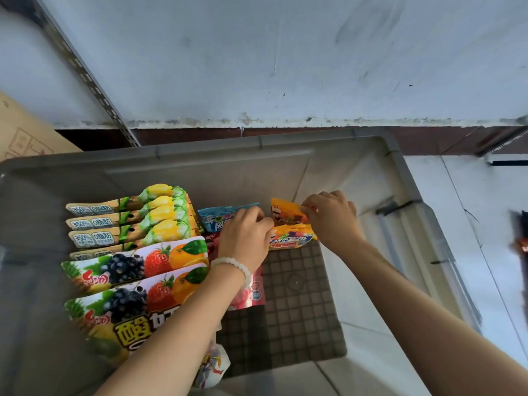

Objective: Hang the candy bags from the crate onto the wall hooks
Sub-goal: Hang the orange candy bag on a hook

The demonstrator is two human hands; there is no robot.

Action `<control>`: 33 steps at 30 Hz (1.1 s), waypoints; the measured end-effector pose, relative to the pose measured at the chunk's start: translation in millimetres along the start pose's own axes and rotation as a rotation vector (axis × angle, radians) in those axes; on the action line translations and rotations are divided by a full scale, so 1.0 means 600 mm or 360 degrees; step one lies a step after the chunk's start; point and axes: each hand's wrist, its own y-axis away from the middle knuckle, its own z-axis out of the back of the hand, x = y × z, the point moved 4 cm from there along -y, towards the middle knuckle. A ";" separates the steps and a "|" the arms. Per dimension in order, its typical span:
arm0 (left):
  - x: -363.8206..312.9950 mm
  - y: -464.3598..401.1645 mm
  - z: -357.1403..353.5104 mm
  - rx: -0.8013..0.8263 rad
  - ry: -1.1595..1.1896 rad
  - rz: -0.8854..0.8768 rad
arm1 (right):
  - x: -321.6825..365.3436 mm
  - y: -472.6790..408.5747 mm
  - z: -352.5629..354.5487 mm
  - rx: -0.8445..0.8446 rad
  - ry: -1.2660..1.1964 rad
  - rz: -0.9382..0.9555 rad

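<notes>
A grey plastic crate (pixel 200 155) stands below me against the wall. Inside, at the far end, lie orange candy bags (pixel 288 215). My right hand (pixel 331 218) pinches the top corner of the upper orange bag. My left hand (pixel 245 232), with a white bead bracelet, grips the left edge of the orange bags and lies over blue bags (pixel 214 218). To the left are stacked yellow-green fruit bags (pixel 143 218) and large mixed-fruit bags (pixel 137 267). A pink bag (pixel 251 292) shows under my left forearm. No hooks are in view.
A grey-white wall (pixel 285 67) rises behind the crate, with a slotted metal rail (pixel 94 90) slanting at the left. A cardboard box (pixel 23 130) sits at far left. White floor tiles (pixel 471 210) lie to the right. The crate's gridded bottom (pixel 297 304) shows at right.
</notes>
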 end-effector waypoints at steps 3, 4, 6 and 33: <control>-0.021 0.002 0.036 -0.0086 0.0028 -0.0031 | 0.011 0.017 0.035 -0.0065 -0.0128 0.0088; -0.028 0.002 0.049 -0.0123 0.0029 -0.0040 | 0.013 0.022 0.046 -0.0092 -0.0181 0.0115; -0.046 0.003 0.082 -0.0187 0.0009 -0.0079 | 0.017 0.040 0.075 -0.0147 -0.0245 0.0170; -0.625 0.161 1.205 -0.0453 0.0016 -0.0787 | 0.272 0.673 1.152 -0.0362 -0.0461 0.0304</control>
